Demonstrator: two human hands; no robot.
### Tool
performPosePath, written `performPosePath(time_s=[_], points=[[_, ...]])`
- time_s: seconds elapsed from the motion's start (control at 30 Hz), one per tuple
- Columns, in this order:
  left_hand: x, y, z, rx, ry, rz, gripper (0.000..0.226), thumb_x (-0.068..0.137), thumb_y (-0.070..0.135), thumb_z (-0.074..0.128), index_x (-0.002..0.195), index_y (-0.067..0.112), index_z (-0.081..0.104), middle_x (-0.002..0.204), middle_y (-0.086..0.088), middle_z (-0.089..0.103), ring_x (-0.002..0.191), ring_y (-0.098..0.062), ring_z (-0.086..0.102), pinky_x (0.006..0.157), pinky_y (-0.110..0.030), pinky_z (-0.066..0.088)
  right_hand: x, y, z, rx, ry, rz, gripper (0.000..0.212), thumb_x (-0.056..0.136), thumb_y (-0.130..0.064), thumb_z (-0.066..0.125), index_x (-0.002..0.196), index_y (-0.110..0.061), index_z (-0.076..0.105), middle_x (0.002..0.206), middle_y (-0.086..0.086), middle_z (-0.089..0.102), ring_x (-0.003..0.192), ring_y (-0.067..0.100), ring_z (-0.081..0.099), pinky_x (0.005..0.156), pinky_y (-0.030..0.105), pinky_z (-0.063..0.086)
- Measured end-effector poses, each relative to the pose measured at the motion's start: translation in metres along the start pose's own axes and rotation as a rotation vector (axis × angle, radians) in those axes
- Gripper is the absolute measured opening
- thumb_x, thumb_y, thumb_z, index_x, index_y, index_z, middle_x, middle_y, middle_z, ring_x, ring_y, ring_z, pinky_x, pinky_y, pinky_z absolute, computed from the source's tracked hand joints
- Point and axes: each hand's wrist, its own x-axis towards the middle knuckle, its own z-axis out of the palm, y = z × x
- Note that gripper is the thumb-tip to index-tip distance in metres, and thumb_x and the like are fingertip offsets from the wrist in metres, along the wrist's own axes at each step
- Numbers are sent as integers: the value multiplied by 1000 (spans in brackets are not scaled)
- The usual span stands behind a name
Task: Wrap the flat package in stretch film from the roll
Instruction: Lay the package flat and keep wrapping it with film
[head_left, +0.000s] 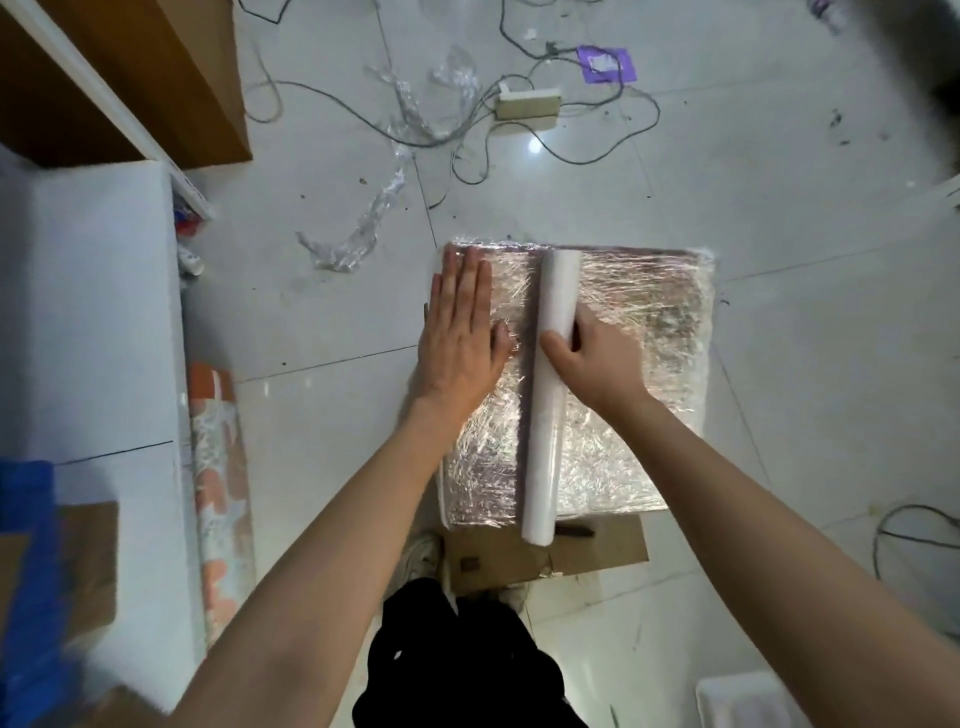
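Now left hand (460, 332) flat on package (639, 332) — right hand (597, 358) seemingly grips roll (545, 415).

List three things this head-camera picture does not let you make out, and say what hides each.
1. What is inside the package: layers of crinkled film hide it.
2. The right hand's fingers: curled behind the roll.
3. The cardboard under the package: mostly covered by it.
4. The box at bottom right: cut off by the edge.

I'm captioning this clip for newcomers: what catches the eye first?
A shiny flat package wrapped in crinkled clear film lies mid-floor. A long white roll of stretch film lies across it, gripped by the right hand, while the left hand presses flat beside it.
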Motion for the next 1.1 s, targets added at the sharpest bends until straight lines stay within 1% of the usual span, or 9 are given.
performPosePath(time_s=[0.13, 0.27, 0.37, 0.47, 0.57, 0.63, 0.77, 0.93, 1.1], points=[[3, -1, 1, -41, 2, 7, 67, 93, 25, 42, 146, -6, 17, 155, -23, 21, 144, -37, 15, 119, -44, 14, 2, -3, 3, -58, 31, 20, 48, 84, -62, 44, 96, -16, 45, 74, -1, 50, 69, 23, 50, 60, 31, 29], [8, -3, 1, 34, -72, -18, 65, 94, 27, 35, 147, -3, 14, 156, -21, 19, 144, -36, 12, 120, -45, 9, 3, -10, 9, -186, 65, -12, 63, 74, -77, 49, 93, -17, 40, 74, 0, 55, 68, 26, 58, 59, 33, 43], [10, -2, -4, 155, -92, -7, 66, 95, 32, 22, 149, 1, -1, 159, -13, 12, 146, -30, 8, 119, -46, 0, 7, -8, 11, -58, 67, -58, 52, 81, -63, 56, 97, -14, 47, 73, -2, 52, 72, 27, 60, 57, 31, 36], [3, 11, 0, 192, -93, 98, 64, 97, 33, 18, 150, 2, 2, 159, -11, 14, 147, -27, 7, 119, -46, -2, 9, 1, 11, 83, 85, -36, 51, 81, -50, 66, 104, -8, 49, 71, -2, 55, 68, 25, 59, 56, 30, 36], [-6, 18, 9, 244, -173, 83, 63, 98, 37, 0, 147, 1, -17, 159, -12, -7, 146, -27, -12, 117, -46, -12, 4, 10, 13, 181, 97, -2, 55, 75, -47, 72, 98, -9, 40, 60, -7, 49, 55, 20, 53, 51, 28, 33], [-5, 18, 10, 245, -180, 45, 63, 98, 37, -2, 145, 0, -23, 157, -11, -15, 145, -27, -16, 117, -46, -9, 4, 11, 12, 149, 85, 1, 50, 77, -47, 71, 92, -13, 37, 60, -8, 46, 55, 20, 51, 52, 28, 30], [2, 12, 7, 231, -199, 32, 62, 99, 37, 3, 147, 3, -14, 159, -10, -9, 147, -26, -9, 119, -45, -2, 8, 4, 9, 107, 34, -7, 43, 82, -48, 65, 91, -17, 37, 67, -6, 49, 62, 21, 53, 55, 28, 33], [-20, 25, -7, 163, -265, 111, 60, 100, 38, 4, 151, 5, 3, 160, -10, 1, 148, -25, 0, 119, -44, 1, 0, 8, 2, 116, -10, 19, 41, 84, -43, 64, 109, -14, 49, 65, -14, 43, 67, 18, 52, 55, 27, 32], [-54, 25, 3, 184, -219, 128, 61, 101, 35, -1, 149, 3, 17, 157, -11, 9, 147, -26, 4, 120, -42, -4, -7, 15, 3, 110, -67, -15, 44, 87, -45, 60, 117, -15, 49, 78, -2, 56, 71, 20, 55, 61, 31, 42]])
